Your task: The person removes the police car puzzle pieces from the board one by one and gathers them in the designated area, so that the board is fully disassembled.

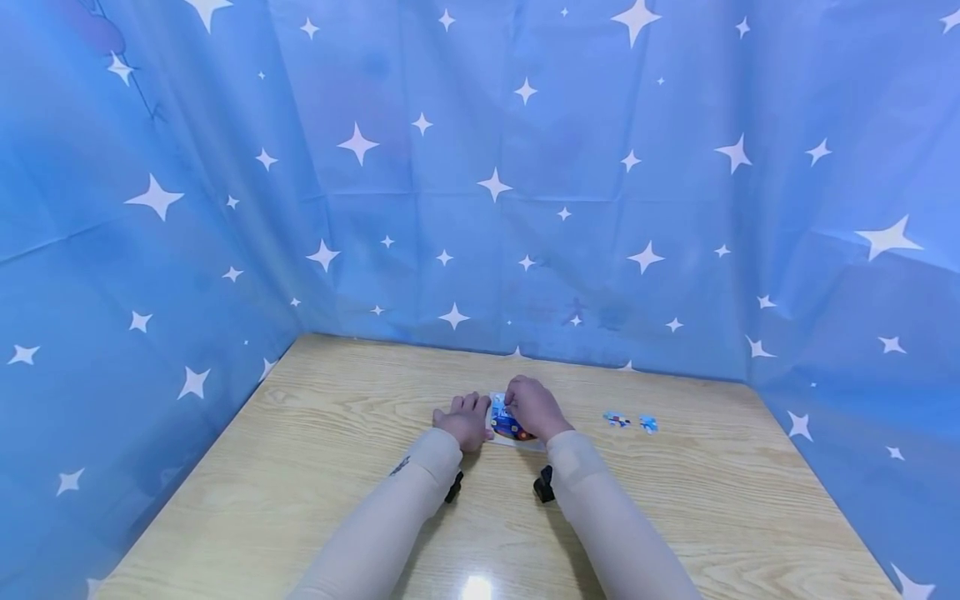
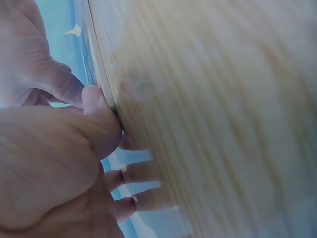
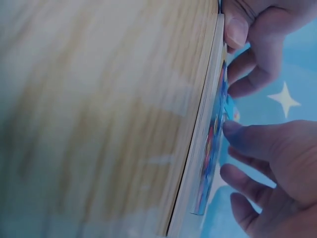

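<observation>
A small jigsaw puzzle in a pale tray lies on the table, its picture mostly blue with some orange and red. My left hand rests at the tray's left edge, fingers spread, with the thumb against the rim in the right wrist view. Over the puzzle's upper right part, my right hand pinches a light-blue puzzle piece that stands tilted up from the picture. Its thumb shows at the piece, while the forefinger's tip is hidden behind.
Two loose puzzle pieces, one multicoloured and one blue, lie right of the tray on the wooden table. A blue star-patterned curtain hangs behind the table and along both sides.
</observation>
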{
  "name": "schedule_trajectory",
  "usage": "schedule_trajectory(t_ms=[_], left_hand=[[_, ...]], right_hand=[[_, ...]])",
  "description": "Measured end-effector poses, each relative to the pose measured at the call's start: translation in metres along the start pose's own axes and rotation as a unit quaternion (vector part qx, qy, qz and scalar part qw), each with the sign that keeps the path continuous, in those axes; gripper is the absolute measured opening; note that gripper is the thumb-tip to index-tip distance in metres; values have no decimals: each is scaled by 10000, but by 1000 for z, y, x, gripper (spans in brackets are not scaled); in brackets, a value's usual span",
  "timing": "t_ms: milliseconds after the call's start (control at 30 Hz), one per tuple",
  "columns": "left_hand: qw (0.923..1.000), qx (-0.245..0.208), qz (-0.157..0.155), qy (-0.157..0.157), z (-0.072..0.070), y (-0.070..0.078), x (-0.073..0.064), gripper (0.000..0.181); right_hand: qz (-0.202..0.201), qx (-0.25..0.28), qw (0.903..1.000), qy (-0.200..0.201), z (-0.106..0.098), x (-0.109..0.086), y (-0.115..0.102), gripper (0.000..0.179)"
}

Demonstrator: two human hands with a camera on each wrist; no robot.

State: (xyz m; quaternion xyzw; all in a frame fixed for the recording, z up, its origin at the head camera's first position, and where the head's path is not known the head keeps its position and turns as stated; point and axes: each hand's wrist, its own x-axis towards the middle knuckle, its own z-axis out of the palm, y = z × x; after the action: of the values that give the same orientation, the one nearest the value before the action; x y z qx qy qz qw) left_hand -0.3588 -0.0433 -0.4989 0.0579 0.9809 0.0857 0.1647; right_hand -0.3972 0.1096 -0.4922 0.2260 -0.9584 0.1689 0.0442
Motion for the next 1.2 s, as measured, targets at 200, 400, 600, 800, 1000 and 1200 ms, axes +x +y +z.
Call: schedule_trajectory(t_ms=[200,400,600,800,1000,1200], left_hand=[[9999,-94,72,86,6,-3,8,64],[9996,-200,97,183,9,-3,10,61],[9992,-331,128,188,12,-4,12,59],[9988,-416,146,200,12,-4,13,60],[9989,-408,155,152,10,-5,11,60],[9986,-449,224,173,0,-2,-5,55]], right_hand=[[-305,-396,9987,-56,-1,1,-1,5],[-167,-328,9992,-163,1,0,-2,5],[-147,-238,9992,-298,2,-2,-1,7],[-279,-342,9987,-246,2,-2,0,7],[-230,-236,9992,-210,1,-2,-1,7],[-168,234,9996,-51,3,-1,4,10]])
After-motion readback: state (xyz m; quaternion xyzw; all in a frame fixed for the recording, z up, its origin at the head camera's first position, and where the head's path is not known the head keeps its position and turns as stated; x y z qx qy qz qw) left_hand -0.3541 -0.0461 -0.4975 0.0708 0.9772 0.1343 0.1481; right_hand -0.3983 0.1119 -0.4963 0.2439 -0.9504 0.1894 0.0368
